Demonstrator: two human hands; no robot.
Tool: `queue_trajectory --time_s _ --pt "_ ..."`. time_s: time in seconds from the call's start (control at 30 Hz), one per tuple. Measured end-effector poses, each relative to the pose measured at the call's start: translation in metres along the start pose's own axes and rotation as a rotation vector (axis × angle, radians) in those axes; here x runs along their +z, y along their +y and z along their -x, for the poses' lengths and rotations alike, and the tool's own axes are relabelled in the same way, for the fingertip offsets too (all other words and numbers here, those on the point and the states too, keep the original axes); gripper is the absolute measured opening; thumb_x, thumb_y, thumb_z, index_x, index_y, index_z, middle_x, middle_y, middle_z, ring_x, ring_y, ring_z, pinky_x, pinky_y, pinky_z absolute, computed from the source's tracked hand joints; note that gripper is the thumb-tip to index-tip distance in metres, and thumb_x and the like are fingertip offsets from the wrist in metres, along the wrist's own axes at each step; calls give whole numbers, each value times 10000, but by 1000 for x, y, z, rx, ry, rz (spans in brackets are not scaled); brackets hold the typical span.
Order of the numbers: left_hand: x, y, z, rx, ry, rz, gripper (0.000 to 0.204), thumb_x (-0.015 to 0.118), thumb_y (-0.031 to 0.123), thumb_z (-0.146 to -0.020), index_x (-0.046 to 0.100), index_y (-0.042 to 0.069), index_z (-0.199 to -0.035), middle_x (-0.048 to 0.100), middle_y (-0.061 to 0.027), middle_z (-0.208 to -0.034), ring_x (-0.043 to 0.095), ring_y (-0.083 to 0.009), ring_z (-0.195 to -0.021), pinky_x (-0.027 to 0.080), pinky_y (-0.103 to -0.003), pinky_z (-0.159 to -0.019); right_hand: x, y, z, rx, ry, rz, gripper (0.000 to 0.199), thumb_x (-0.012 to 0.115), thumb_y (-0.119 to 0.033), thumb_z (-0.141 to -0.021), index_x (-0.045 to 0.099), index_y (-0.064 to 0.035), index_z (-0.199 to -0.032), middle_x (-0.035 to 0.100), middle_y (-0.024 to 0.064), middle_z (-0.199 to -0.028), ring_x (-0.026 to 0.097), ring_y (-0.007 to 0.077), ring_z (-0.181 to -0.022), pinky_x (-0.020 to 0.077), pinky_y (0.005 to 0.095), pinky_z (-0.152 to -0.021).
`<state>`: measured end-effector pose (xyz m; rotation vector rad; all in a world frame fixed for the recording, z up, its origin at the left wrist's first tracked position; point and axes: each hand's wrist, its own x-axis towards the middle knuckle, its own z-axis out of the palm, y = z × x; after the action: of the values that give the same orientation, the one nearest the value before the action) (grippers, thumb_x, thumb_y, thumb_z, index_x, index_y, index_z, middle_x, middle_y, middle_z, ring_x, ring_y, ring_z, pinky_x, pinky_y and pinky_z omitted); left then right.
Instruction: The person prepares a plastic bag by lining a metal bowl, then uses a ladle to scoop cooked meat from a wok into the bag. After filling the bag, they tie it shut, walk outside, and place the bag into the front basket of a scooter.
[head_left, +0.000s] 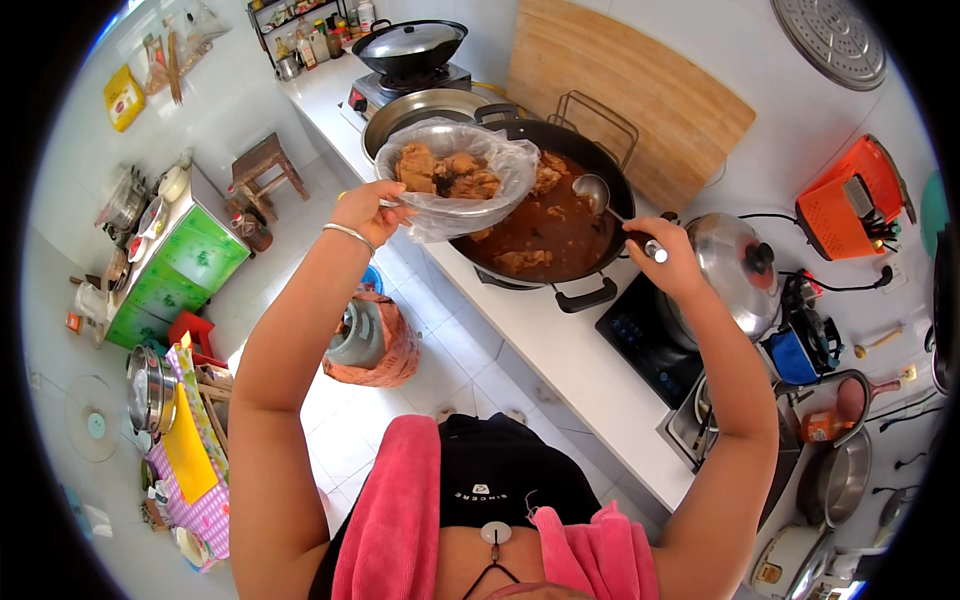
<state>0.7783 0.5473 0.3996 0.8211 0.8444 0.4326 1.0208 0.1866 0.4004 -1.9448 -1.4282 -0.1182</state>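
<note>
While pinching plastic-lined bowl (455, 215) with left hand (370, 213), held ladle (592, 190) over sauce-filled wok (608, 162), in fully closed grip of right hand (670, 262).

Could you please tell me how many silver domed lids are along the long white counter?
2. One silver domed metal lid covers the round black wok toward the long white counter's far end; a second silver domed lid is beside the bare right hand. Others may be hidden.
</note>
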Motion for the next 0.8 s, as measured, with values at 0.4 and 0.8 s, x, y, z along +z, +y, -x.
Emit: queue_trajectory --time_s 0.4,0.8 --pt "5 0 5 13 52 -41 280 587 43 -811 471 -33 -1054 542 -290 -907 572 -204 -611 420 -147 -379 -18 -6 8 659 388 -732 201 561 -75 -858 587 29 -1029 642 136 -909 681 230 -769 542 260 -639" --pt "16 -13 -12 -10 11 -3 328 625 22 -784 476 -39 -1069 523 -329 -947 589 -256 -630 413 -171 -384 -90 -66 -17 587 400 -695 205 570 -65 -842 584 62 -1003 640 155 -885 680 242 -716 554 279 -607"
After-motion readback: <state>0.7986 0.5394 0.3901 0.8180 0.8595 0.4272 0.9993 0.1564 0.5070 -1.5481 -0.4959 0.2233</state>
